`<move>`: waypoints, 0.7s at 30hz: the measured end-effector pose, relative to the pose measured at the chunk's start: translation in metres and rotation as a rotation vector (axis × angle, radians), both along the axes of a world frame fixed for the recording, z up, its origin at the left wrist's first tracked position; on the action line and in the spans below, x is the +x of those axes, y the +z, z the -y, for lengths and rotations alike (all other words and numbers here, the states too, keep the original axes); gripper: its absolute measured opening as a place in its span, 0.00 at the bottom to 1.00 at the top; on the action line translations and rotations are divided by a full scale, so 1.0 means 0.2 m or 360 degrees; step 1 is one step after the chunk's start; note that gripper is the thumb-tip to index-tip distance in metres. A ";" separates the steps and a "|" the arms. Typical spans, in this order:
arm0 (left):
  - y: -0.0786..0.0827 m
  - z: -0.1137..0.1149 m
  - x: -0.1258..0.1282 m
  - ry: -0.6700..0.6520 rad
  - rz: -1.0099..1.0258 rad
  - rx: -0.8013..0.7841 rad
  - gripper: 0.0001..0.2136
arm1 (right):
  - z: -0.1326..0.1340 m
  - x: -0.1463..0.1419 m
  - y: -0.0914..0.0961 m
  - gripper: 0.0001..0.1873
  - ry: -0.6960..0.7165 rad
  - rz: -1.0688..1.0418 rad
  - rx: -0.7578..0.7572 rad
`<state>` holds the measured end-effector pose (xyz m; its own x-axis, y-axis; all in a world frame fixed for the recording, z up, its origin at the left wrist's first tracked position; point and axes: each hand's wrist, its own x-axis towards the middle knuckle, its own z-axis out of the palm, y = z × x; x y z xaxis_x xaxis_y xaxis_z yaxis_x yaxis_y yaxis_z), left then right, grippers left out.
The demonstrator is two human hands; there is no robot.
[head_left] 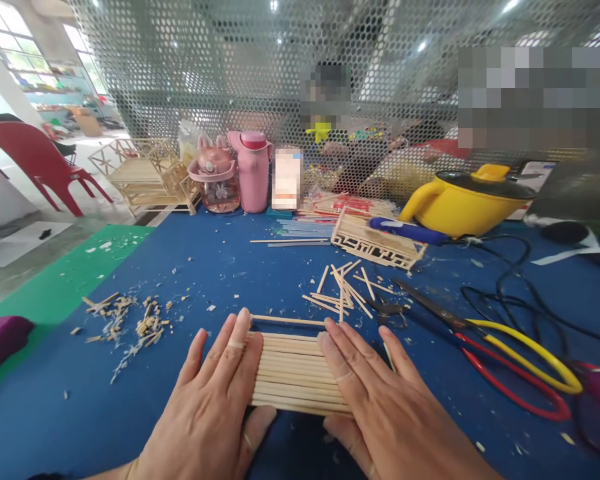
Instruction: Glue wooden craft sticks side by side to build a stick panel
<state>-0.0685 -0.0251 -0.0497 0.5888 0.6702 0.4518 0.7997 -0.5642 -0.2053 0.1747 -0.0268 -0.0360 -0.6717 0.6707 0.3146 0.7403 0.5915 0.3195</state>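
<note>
A flat row of pale wooden sticks (297, 370) lies side by side on the table in front of me, forming a small panel. My left hand (217, 387) rests over its left end, fingers stretched out and thumb at the near edge. Over the right end, my right hand (375, 393) lies in the same way, fingers spread and thumb by the near edge. Just beyond the panel, one separate stick (287, 321) runs crosswise, close to the fingertips of both hands. The panel's two ends are hidden under my hands.
Loose short sticks (345, 290) and scissors (480, 340) lie beyond and right of my hands. A blue glue gun (407, 230) touches a small wooden lattice piece (375, 243); cables trail at right. A yellow pot (465, 203), pink flask (254, 173) and stick scraps (153, 320) surround the area.
</note>
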 end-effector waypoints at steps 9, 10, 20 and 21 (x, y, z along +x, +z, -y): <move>0.01 -0.05 0.10 -0.0197 -0.0201 -0.0062 0.27 | 0.00 0.00 -0.01 0.29 0.0038 -0.0016 -0.0027; 0.01 -0.05 0.09 -0.0189 -0.0204 -0.0074 0.27 | 0.01 0.01 0.00 0.30 0.0036 -0.0039 -0.0080; 0.11 -0.02 0.14 -0.0265 -0.0090 -0.0107 0.33 | -0.17 0.22 0.28 0.12 -0.0227 -0.0982 -0.0859; 0.13 -0.04 0.16 -0.0318 -0.0110 -0.0123 0.33 | -0.19 0.22 0.28 0.10 -0.0248 -0.0989 -0.0971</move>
<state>-0.0356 -0.0179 -0.0245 0.7414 0.5680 0.3575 0.6557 -0.7264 -0.2057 0.2189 0.0102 0.0193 -0.3853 0.9106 0.1496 0.7617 0.4053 -0.5055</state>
